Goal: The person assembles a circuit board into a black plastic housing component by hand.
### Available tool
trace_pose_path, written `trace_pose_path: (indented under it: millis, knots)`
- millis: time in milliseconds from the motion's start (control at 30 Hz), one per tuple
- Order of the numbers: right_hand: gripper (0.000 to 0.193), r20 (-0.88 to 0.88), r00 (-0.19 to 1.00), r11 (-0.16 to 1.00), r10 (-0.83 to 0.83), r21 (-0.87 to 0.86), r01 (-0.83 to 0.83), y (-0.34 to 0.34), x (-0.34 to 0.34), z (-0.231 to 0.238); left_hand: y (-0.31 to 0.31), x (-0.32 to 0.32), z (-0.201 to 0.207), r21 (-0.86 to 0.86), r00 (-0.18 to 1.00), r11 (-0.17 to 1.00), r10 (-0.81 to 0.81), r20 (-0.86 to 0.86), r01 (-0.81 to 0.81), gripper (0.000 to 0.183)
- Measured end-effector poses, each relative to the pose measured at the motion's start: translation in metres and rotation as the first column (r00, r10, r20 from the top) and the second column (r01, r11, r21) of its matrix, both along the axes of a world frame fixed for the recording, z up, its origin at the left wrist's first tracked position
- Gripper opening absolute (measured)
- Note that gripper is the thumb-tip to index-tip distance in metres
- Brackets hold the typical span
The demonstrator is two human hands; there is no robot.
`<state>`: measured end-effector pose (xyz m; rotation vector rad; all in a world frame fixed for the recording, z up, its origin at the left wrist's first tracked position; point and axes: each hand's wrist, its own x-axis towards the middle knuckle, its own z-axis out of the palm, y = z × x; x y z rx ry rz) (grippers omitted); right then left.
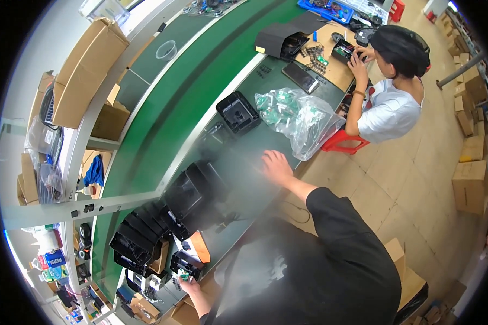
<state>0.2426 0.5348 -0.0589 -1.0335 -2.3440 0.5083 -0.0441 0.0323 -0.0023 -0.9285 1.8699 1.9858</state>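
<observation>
My left hand (pixel 188 285), low in the view, is closed on a small green circuit board (pixel 184 274). Just beyond it stands an open black plastic housing (pixel 188 262), with an orange-and-white piece (pixel 199 248) beside it. My right hand (pixel 277 167) lies on the near edge of the grey-green bench (pixel 249 187), fingers spread and nothing in them; haze blurs the fingertips. Past that hand are a clear plastic bag of green circuit boards (pixel 298 116) and a black square housing (pixel 237 112). Several black housings (pixel 192 187) are stacked between my hands.
A co-worker (pixel 396 92) in a white shirt sits on a red stool (pixel 346 143), both hands at a black box (pixel 342 51). A phone (pixel 301 76) lies on the bench nearby. A green conveyor belt (pixel 146 130) runs along the far side. Cardboard boxes (pixel 470 187) line the right.
</observation>
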Motion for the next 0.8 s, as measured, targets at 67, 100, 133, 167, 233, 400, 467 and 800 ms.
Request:
trace_pose_path:
  millis: [67, 100, 133, 167, 233, 400, 467, 800]
  knots:
    - [0.029, 0.001, 1.000, 1.000, 0.006, -0.001, -0.006, 0.000, -0.001, 0.001, -0.005, -0.002, -0.003, 0.005, 1.000, 1.000, 0.000, -0.016, 0.000, 0.020]
    - [0.029, 0.005, 1.000, 1.000, 0.007, -0.002, -0.007, 0.000, -0.001, 0.001, -0.005, -0.002, -0.003, 0.007, 1.000, 1.000, 0.000, -0.016, 0.000, 0.020]
    - [0.029, 0.005, 1.000, 1.000, 0.007, -0.001, -0.007, 0.000, -0.001, 0.002, -0.004, -0.002, -0.004, 0.020, 1.000, 1.000, 0.001, -0.020, -0.001, 0.020]
    - [0.029, 0.006, 1.000, 1.000, 0.007, -0.004, -0.007, 0.001, -0.001, 0.002, -0.004, -0.001, -0.005, 0.034, 1.000, 0.999, 0.003, -0.023, -0.002, 0.020]
    - [0.028, 0.008, 1.000, 1.000, 0.007, -0.006, -0.007, 0.001, 0.000, 0.003, 0.002, 0.000, -0.002, 0.014, 1.000, 1.000, 0.018, -0.012, -0.018, 0.020]
    - [0.031, 0.020, 1.000, 0.999, 0.013, -0.039, -0.012, 0.000, -0.001, 0.007, -0.006, -0.002, -0.006, 0.041, 1.000, 0.999, -0.020, -0.009, 0.020, 0.021]
    - [0.030, 0.010, 1.000, 1.000, 0.007, -0.019, -0.006, 0.001, 0.000, 0.003, -0.001, -0.001, -0.005, 0.008, 1.000, 1.000, 0.015, 0.000, -0.015, 0.022]
    - [0.032, 0.022, 1.000, 0.999, 0.010, -0.048, -0.009, 0.000, -0.001, 0.006, -0.009, -0.006, -0.011, -0.016, 1.000, 1.000, -0.022, -0.004, 0.022, 0.024]
